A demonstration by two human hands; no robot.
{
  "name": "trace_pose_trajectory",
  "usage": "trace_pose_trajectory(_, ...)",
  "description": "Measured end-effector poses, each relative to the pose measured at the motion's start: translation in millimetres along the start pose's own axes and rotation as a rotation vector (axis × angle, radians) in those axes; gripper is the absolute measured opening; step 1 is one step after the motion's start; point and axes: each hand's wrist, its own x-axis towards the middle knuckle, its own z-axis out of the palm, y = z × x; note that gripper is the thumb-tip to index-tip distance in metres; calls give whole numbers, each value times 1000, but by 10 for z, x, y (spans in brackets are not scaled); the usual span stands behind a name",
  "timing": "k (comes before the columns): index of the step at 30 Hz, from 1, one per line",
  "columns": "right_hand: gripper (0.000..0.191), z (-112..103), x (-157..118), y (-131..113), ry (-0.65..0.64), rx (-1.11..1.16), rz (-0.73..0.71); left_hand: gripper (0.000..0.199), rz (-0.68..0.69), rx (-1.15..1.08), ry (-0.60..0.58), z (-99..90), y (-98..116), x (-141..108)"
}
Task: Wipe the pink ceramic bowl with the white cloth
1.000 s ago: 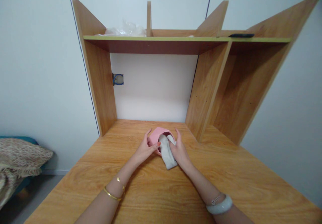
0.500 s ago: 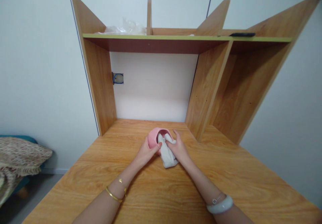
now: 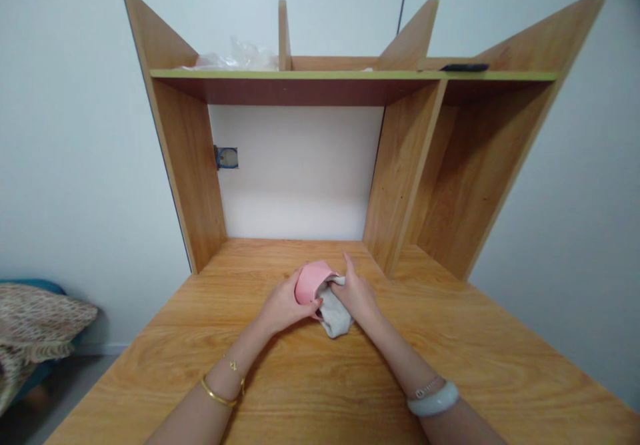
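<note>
A pink rounded container (image 3: 311, 281) is tilted above the wooden desk, its opening turned toward the lower right. My left hand (image 3: 289, 304) is closed around its left side, with the thumb at the lower rim. A light grey cloth (image 3: 335, 313) is partly inside the opening and hangs down from it. My right hand (image 3: 356, 293) grips the cloth at the container's right edge, the index finger pointing up. The container's inside is mostly hidden by the cloth.
The wooden desk (image 3: 310, 392) carries a hutch with a shelf (image 3: 330, 75) across its top. On that shelf lie a clear plastic bag (image 3: 237, 56) and a dark flat object (image 3: 465, 68). A patterned fabric (image 3: 43, 312) is at the far left. A socket box (image 3: 227, 158) shows behind.
The pink container has turned, so its opening faces more downward to the right. The cloth is bunched lower, and the view has shifted slightly.
</note>
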Motion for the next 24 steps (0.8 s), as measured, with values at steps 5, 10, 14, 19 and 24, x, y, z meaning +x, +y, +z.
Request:
trace_pose_trajectory(5, 75, -60, -32, -21, 60, -48, -13, 70, 5, 14, -22, -27, 12, 3)
trace_pose_trajectory(10, 75, -53, -57, -42, 76, -45, -40, 67, -20, 8, -26, -35, 23, 9)
trace_pose_trajectory(14, 70, -7, -46, -2, 44, 36, -85, 67, -32, -1, -20, -33, 23, -6)
trace_pose_trajectory(19, 71, 35, -45, 56, 91, 208, -124, 66, -39, -70, 15, -22, -33, 11)
trace_pose_trajectory(24, 66, 74, -4, 60, 192, 458, -3, 74, -14, -226, 30, 40, -91, 52)
